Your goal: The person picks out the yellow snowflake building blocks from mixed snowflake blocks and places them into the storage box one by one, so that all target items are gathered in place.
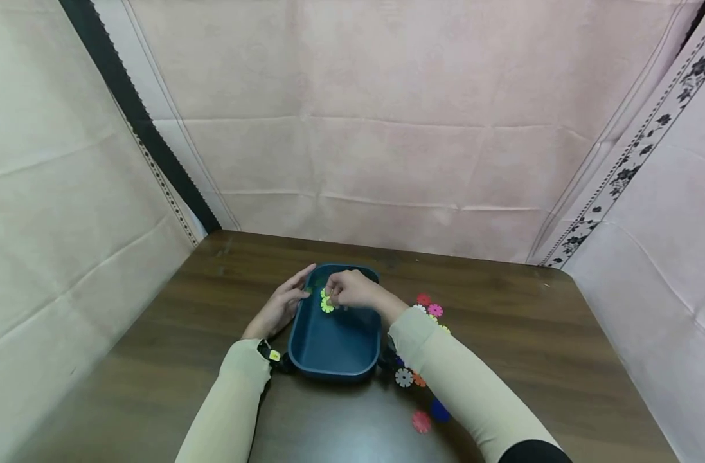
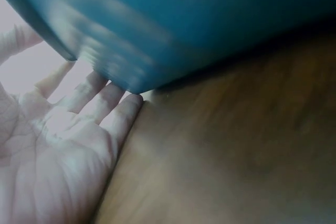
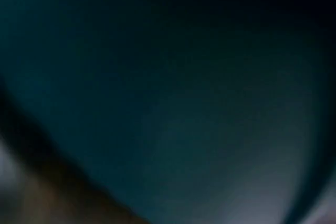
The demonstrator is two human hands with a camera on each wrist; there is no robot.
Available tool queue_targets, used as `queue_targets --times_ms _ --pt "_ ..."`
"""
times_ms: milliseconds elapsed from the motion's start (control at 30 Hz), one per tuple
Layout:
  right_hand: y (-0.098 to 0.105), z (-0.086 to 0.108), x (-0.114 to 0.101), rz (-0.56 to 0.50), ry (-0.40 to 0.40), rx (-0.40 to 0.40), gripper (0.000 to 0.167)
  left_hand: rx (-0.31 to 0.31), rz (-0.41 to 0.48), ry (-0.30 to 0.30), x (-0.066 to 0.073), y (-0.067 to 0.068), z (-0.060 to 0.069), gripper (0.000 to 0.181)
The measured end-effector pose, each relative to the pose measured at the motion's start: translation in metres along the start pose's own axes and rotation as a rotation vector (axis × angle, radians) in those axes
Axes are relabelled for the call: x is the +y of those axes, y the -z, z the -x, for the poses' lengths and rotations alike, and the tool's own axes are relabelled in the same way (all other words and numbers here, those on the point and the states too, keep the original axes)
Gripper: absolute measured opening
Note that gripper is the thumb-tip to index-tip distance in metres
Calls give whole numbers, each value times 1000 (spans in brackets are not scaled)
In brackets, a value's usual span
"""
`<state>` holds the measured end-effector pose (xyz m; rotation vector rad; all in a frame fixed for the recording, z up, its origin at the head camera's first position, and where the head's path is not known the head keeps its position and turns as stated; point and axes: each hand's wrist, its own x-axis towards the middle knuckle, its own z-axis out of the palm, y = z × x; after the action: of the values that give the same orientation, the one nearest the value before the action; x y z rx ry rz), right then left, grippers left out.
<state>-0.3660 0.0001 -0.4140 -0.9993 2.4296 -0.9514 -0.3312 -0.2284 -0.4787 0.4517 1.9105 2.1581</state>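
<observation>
A deep blue tray stands on the wooden table. At its left side my left hand holds the edge, thumb over the rim and fingers along the outer wall. The left wrist view shows the fingers against the underside of the tray. My right hand reaches into the far part of the tray, fingertips curled together at yellow-green notched discs, and pinches one; its fingers partly hide them. In the right wrist view only the dark, blurred tray fills the picture.
Right of the tray lie loose notched discs, partly under my right forearm: a pink one, a red one, a white one, a red-pink one and a blue one. Cloth hangs behind and beside the table.
</observation>
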Motion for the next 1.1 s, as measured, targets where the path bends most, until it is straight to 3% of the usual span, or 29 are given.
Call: queue_targets --times_ms 300,533,733,967,1100 --pt "-13 1 5 -7 -46 16 18 -26 7 -14 -1 0 -1 66" --pt "-8 2 2 31 -6 29 15 -27 5 -2 -1 2 1 65" --pt "-2 7 1 84 27 69 23 -19 2 3 -1 3 1 64" --pt "16 39 -7 -53 67 165 24 -26 -7 5 -1 1 1 63" --pt "25 65 -4 -138 113 264 20 -14 -7 -6 -2 1 1 63"
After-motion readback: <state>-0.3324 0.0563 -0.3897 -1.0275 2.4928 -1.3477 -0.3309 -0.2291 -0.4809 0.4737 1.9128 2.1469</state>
